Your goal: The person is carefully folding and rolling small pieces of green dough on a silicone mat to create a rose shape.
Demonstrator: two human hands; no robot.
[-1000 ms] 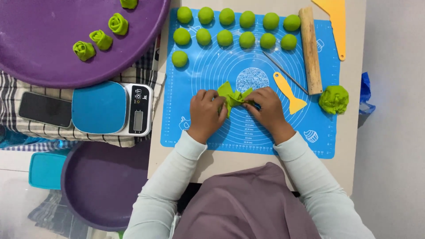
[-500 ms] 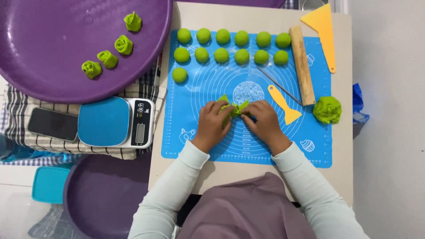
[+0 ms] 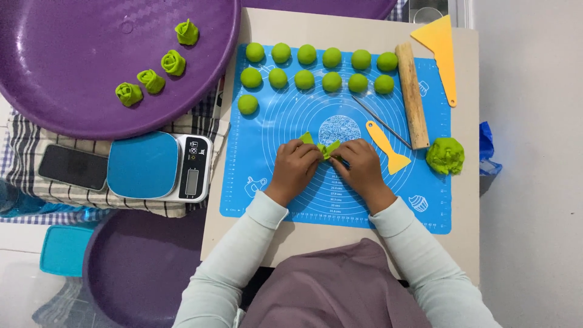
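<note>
A strip of green dough (image 3: 323, 146) lies on the blue silicone mat (image 3: 279, 121), pinched between both hands. My left hand (image 3: 295, 167) grips its left end, and my right hand (image 3: 361, 166) grips its right end. Fingers hide most of the dough. Several green dough balls (image 3: 303, 79) sit in rows along the mat's far edge. Several green dough roses (image 3: 172, 62) lie on the large purple tray (image 3: 79, 79) at the upper left.
A wooden rolling pin (image 3: 412, 95), a thin metal stick (image 3: 381, 122), a small yellow spatula (image 3: 388, 148), a yellow scraper (image 3: 441, 48) and a green dough lump (image 3: 445, 155) lie right. A kitchen scale (image 3: 159, 167), a phone (image 3: 73, 167) and a purple bowl (image 3: 136, 267) lie left.
The hands have drawn closer together and the dough strip between them now shows shorter and more gathered. The view has shifted slightly.
</note>
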